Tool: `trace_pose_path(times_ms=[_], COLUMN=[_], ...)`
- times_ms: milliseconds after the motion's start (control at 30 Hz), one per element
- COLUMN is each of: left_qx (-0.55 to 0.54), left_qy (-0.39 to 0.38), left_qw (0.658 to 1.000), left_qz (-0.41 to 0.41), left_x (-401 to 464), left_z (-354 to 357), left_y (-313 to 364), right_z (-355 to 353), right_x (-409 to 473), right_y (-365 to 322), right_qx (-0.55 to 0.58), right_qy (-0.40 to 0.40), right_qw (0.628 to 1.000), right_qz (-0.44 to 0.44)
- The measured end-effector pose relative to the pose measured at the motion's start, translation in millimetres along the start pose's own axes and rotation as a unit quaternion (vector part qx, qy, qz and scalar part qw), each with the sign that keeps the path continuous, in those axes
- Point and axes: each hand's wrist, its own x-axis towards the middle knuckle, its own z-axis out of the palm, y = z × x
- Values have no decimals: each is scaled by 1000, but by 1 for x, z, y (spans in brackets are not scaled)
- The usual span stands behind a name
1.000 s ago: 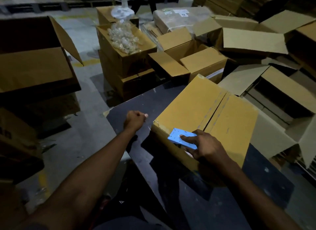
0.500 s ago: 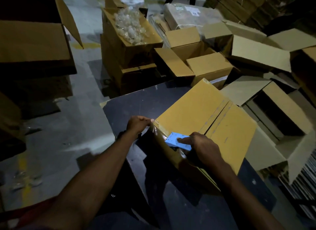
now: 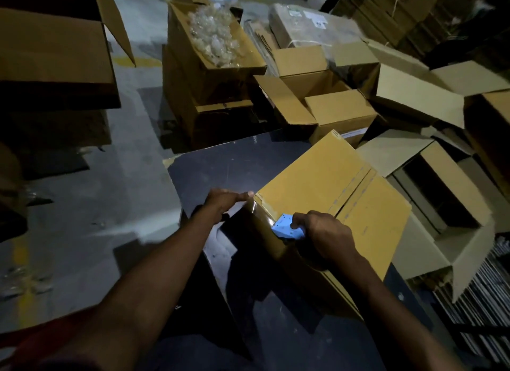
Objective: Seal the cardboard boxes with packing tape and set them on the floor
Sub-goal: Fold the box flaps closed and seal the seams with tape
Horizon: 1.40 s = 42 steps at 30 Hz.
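— Cardboard on a dark tabletop; why is the box sitting cornerwise to you?

— From my head view, that turns the near edge toward me, so the tape can run along it. The centre seam already shows a strip.

— And your left hand?

— Fingers straight, pressing at the box's near-left corner. I judge it pins the tape end flat and keeps the box from sliding.

— The right?

— My right hand is curled round the blue dispenser, held against the top edge so the clear tape folds over onto the side. The roll itself is hidden under my palm.

— Nearly finished?

— Not yet, I think. The box is on the tabletop, not the floor, where open boxes wait.
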Motion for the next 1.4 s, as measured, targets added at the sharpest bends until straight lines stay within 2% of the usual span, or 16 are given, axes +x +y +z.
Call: trace_pose_path(times_ms=[233, 333, 467, 567, 667, 700, 767, 833, 967, 1033, 1100, 1133, 1200, 1267, 1333, 1400], left_qx=[-26, 8, 169, 106, 62, 67, 110, 222, 350, 389, 396, 398, 434, 470, 467, 472], left_qy=[-62, -89, -43, -2, 26, -4, -127, -235, -268, -251, -181, -151, -137, -122, -91, -83], left_qw=[995, 993, 985, 991, 961, 946, 919, 886, 873, 853, 808, 760, 634, 535, 484, 451], left_qz=[-76, -75, 2, 85, 270, 316, 357, 332, 208, 239, 397, 490, 625, 692, 735, 753], left_x=[-2, 11, 22, 27, 8, -4, -20, -24, 6, 5, -10, -19, -25, -18, -9, -6], left_z=[3, -2, -13, -14, -9, -9, -6, -4, -25, -31, -23, -14, 8, 23, 24, 19], left_y=[5, 16, 12, 0, 14, 20, 14, -10, -46, -40, -20, -7, 4, 0, -4, -2], right_z=[-9, -15, -22, -26, -26, -25, -23, -24, -27, -28, -30, -31, -34, -41, -44, -45], right_x=[14, 25, 39, 41, 40, 40, 40, 40, 36, 33, 31, 29, 27, 23, 18, 13], right_y=[-11, -21, -42, -46, -47, -48, -49, -48, -45, -39, -30, -27, -20, -14, -10, -7], right_qx=[-22, -36, -68, -52, -35, -30, -19, -10, -22, -23, -15, -9, -11, -19, -20, -34], right_qy=[-67, -89, -125, -139, -128, -130, -125, -120, -134, -143, -153, -160, -187, -224, -240, -241], right_qw=[998, 995, 989, 987, 989, 989, 989, 990, 988, 987, 986, 985, 980, 971, 968, 968], right_qz=[0, 17, 37, 57, 62, 64, 71, 79, 79, 69, 62, 62, 67, 74, 67, 55])
